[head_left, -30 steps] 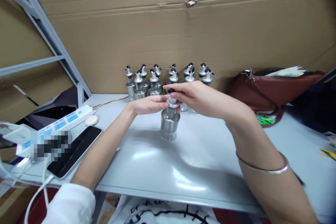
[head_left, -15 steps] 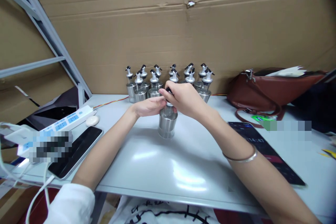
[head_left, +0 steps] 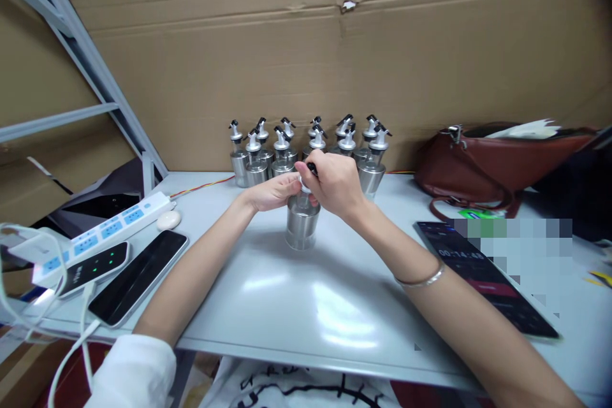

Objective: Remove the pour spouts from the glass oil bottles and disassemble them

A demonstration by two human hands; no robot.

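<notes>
An oil dispenser bottle [head_left: 302, 224] of glass and steel stands upright on the grey table before me. My left hand [head_left: 277, 192] grips its neck from the left side. Around the silver and black pourer [head_left: 312, 169] at its top, the fingers of my right hand [head_left: 337, 182] are closed; much of the pourer is hidden by them. Behind both hands, several matching oil bottles [head_left: 257, 169] with tilted black-tipped pourers stand in rows near the cardboard.
A power strip [head_left: 134, 217], a phone [head_left: 138, 277] and white cables lie on the left. On the right are a tablet-like device showing a timer [head_left: 478, 274] and a brown leather bag [head_left: 497, 166]. A cardboard wall [head_left: 239, 64] stands behind; a metal frame [head_left: 95, 64] rises at left.
My right hand has turned about the pourer, and its wrist has swung slightly left. The bottle has shifted a little to the left, staying on the table.
</notes>
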